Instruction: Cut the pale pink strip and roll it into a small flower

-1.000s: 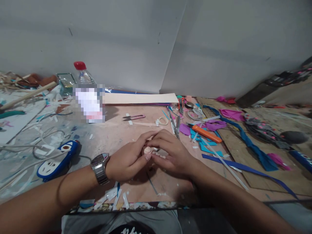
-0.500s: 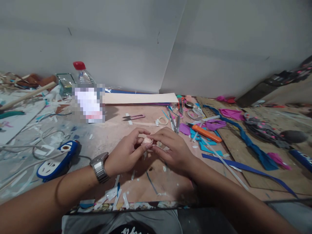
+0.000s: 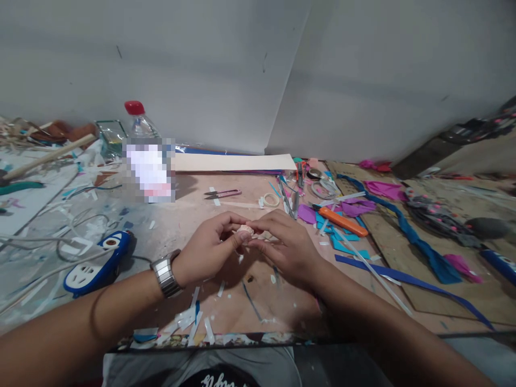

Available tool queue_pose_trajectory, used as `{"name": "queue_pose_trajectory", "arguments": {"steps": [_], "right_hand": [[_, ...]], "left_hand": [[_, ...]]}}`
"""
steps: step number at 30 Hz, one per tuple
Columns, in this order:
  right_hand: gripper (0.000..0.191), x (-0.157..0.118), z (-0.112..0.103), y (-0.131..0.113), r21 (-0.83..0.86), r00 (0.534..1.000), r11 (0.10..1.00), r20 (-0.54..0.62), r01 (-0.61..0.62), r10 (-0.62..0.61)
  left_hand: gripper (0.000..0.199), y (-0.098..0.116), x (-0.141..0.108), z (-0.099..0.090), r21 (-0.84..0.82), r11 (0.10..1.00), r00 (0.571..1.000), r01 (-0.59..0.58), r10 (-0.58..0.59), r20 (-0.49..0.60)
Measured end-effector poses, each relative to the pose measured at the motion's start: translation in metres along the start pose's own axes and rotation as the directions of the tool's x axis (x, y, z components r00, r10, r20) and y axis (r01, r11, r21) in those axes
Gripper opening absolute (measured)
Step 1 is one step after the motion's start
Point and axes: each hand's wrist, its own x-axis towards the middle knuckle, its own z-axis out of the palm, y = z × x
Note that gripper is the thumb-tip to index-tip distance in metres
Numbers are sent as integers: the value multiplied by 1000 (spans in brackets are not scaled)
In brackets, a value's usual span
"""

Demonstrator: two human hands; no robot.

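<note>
In the middle of the head view, a small pale pink ruffled piece [image 3: 245,231], which looks like rolled paper or ribbon, is pinched between both hands above the table. My left hand [image 3: 215,244], with a metal watch [image 3: 166,275] on its wrist, is closed on it, thumb on the near side. My right hand [image 3: 284,242] is closed on the piece's right side with thumb and fingertips. The fingers hide part of the piece. Beyond the hands lie thread snips [image 3: 222,194] and a small tape roll [image 3: 270,200].
An orange cutter knife [image 3: 342,221] lies among blue and purple scraps at the right. A blue-white power strip [image 3: 97,263] with cables is at the left. Behind stand a red-capped bottle [image 3: 139,121] and a long cream sheet [image 3: 234,162]. White scraps [image 3: 193,320] litter the front edge.
The pale pink piece has turned slightly between the fingers, showing more of its ruffled edge. My left wrist has rolled a little. The whole view has shifted slightly.
</note>
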Motion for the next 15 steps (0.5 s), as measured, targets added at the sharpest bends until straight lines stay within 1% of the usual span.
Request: {"name": "queue_pose_trajectory", "arguments": {"steps": [2, 3, 6, 8, 15], "right_hand": [[27, 0, -1, -1, 10, 1000, 1000, -11, -17, 18], [25, 1, -1, -1, 16, 999, 1000, -22, -26, 27], [13, 1, -1, -2, 38, 997, 998, -50, -56, 57], [9, 1, -1, -2, 55, 996, 996, -59, -71, 74], [8, 2, -1, -5, 116, 986, 983, -60, -146, 153]], "left_hand": [[32, -1, 2, -2, -45, 998, 999, 39, -39, -12], [32, -1, 4, -3, -65, 996, 998, 57, -58, -24], [33, -1, 6, -4, -96, 992, 995, 85, -89, -45], [33, -1, 6, -5, -98, 991, 995, 89, -94, -43], [37, 3, 5, -4, 44, 990, 989, 137, -135, -56]]}}
